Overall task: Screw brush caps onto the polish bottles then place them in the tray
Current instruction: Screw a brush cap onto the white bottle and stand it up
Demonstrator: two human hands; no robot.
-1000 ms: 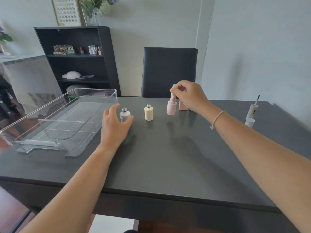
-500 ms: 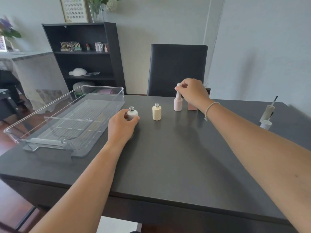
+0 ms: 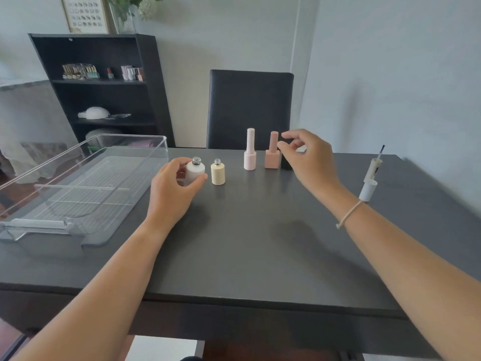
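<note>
My left hand (image 3: 171, 194) grips a white uncapped bottle (image 3: 195, 171) standing on the dark table (image 3: 247, 251). Just right of it stands a cream uncapped bottle (image 3: 217, 173). Farther back are a pale pink capped bottle (image 3: 250, 155) and a darker pink capped bottle (image 3: 272, 155). My right hand (image 3: 305, 158) hovers just right of them, fingers loosely curled, holding nothing I can see. It partly hides a black bottle (image 3: 285, 162). Two brush caps stand at the right: a cream one (image 3: 374, 168) with its brush pointing up and a white one (image 3: 367, 190). The clear tray (image 3: 130, 138) lies at the left.
A black chair (image 3: 250, 108) stands behind the table's far edge. A dark shelf unit (image 3: 104, 100) with small bottles is at the back left. The table's front edge runs close to me.
My right hand has let go of the pale pink bottle's cap and moved right, past the darker pink bottle. My left hand keeps its grip on the white bottle.
</note>
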